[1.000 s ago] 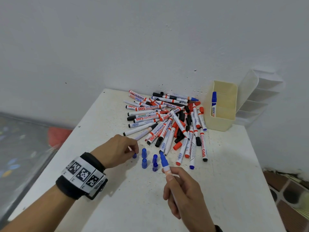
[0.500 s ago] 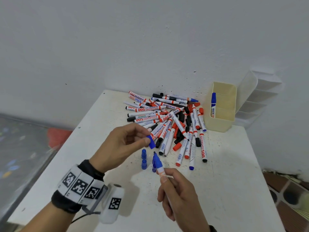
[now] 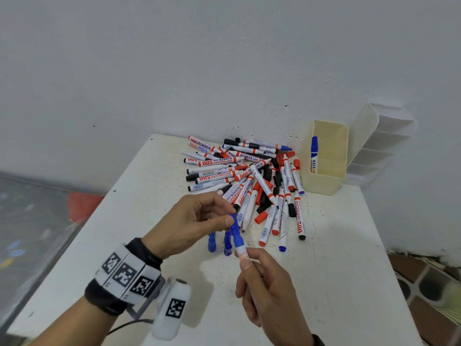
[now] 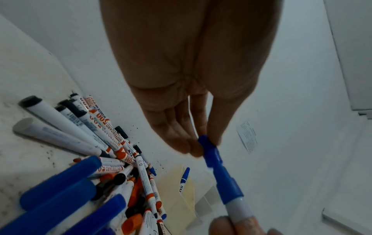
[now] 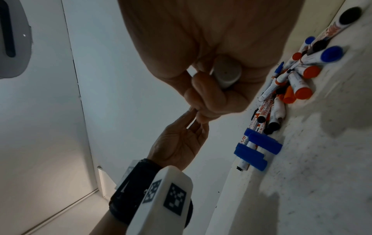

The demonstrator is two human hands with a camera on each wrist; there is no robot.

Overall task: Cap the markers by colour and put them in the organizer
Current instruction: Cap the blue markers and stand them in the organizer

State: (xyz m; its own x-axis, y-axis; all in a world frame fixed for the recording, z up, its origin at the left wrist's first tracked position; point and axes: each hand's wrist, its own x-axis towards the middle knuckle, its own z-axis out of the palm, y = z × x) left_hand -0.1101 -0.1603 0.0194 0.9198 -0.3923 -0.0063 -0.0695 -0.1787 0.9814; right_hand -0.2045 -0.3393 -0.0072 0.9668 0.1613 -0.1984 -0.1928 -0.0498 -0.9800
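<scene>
1. At the left edge of the head view, a grey floor with a red object (image 3: 83,206) lay beyond the white table (image 3: 336,283).
2. The left hand (image 3: 189,221), with a black wristband carrying square black-and-white tags (image 3: 124,273), was raised over the table; its thumb and fingertips pinched a blue cap (image 3: 234,222).
3. In the left wrist view the blue cap (image 4: 209,151) sat over the tip of a blue marker (image 4: 231,192), but whether it was pushed fully home could not be told.
4. Just below the hands, loose blue caps (image 3: 212,242) stood on the table; the right wrist view showed them (image 5: 259,147) beside the near edge of the pile.
5. The blue marker (image 3: 239,243) was held above the table, slanting up and to the left, its capped end at the left hand's fingertips.
6. The right hand (image 3: 264,288) gripped the marker's white barrel, thumb and fingers curled round it; the right wrist view showed the barrel's butt end (image 5: 226,71) inside those curled fingers.
7. Behind the hands, a pile of red, black and blue markers (image 3: 244,181) lay heaped at the far side of the table, with loose red and black caps among them.
8. Right of the pile, touching the wall corner, stood a cream organizer (image 3: 324,181) with one capped blue marker (image 3: 313,153) leaning upright in its left end.
9. A translucent white compartment rack (image 3: 381,146) stood just beside it against the wall.
</scene>
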